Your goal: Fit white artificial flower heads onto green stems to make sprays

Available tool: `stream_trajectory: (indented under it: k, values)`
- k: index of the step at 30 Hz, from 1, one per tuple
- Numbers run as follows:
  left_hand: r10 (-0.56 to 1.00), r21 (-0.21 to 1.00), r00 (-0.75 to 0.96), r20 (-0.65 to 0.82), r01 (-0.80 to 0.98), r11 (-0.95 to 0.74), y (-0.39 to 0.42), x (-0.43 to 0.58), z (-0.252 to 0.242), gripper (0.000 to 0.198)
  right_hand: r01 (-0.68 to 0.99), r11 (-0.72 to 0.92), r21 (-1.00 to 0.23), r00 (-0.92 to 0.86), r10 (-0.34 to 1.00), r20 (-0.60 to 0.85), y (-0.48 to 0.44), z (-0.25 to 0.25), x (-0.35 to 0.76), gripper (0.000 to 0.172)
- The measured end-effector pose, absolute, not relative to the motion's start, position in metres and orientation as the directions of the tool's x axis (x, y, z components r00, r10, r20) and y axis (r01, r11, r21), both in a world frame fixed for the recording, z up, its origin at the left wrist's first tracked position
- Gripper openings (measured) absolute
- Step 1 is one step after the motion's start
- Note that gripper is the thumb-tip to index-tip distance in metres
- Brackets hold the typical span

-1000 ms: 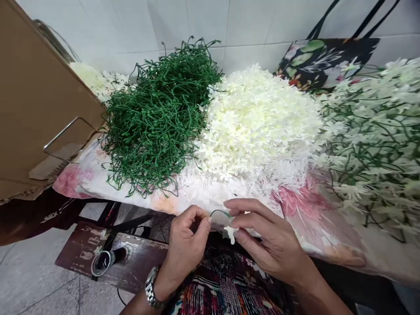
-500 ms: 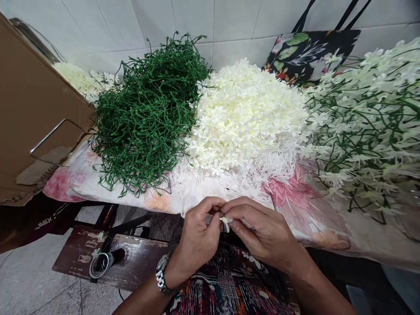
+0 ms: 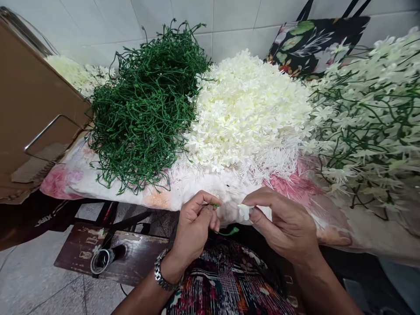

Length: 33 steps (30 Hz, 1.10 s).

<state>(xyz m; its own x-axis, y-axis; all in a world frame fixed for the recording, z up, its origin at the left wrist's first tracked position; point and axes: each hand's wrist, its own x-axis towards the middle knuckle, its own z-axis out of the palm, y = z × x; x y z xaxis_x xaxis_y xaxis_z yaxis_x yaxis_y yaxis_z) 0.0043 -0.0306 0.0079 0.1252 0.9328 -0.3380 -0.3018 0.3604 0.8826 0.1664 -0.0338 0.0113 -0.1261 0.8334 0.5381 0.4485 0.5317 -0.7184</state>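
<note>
My left hand (image 3: 196, 221) pinches a thin green plastic flower stem (image 3: 229, 232); one tip pokes out above the fingers and another hangs out to the right below them. Between thumb and forefinger, my right hand (image 3: 284, 221) grips a small white artificial flower (image 3: 243, 211). A gap separates the two hands at the table's front edge. Behind them lies a heap of loose white blossoms (image 3: 243, 109), with thin white stamen-like pieces (image 3: 272, 164) along its front. To its left is a tangled pile of green stems (image 3: 147, 100).
White flowers on green stems (image 3: 377, 127) are piled at the right. A cardboard box (image 3: 36, 100) stands at the left, and a black floral bag (image 3: 318, 46) leans at the wall. Below left, a cup (image 3: 101, 261) rests on a wooden bench (image 3: 138, 256). Floral cloth (image 3: 121, 197) covers the table.
My hands were together at the white flower and have moved apart. The right hand has gone right with the flower, while the green stem now shows in my left hand.
</note>
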Motion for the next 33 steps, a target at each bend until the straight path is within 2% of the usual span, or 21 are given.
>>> stream_trajectory:
  k: [7, 15, 24, 33]
  values:
    - [0.951, 0.913, 0.161, -0.266, -0.275, 0.302, -0.033, 0.000, -0.001, 0.021, 0.460, 0.532, -0.712, -0.219, 0.844, 0.489, -0.038, 0.012, 0.157, 0.012]
    - [0.960, 0.949, 0.174, -0.218, -0.190, 0.250, -0.036, -0.003, -0.006, 0.024, 0.481, 0.510, -0.713, -0.251, 0.859, 0.445, -0.036, 0.020, 0.154, 0.012]
    - [0.964, 0.981, 0.182, -0.192, 0.009, 0.194, -0.028, 0.001, 0.008, 0.011, 0.532, 0.522, -0.667, -0.317, 0.853, 0.415, -0.032, 0.021, 0.156, 0.016]
    - [0.959, 0.979, 0.208, -0.190, 0.115, 0.169, -0.020, 0.007, 0.006, 0.015, 0.548, 0.476, -0.688, -0.256, 0.878, 0.404, -0.027, 0.008, 0.161, 0.012]
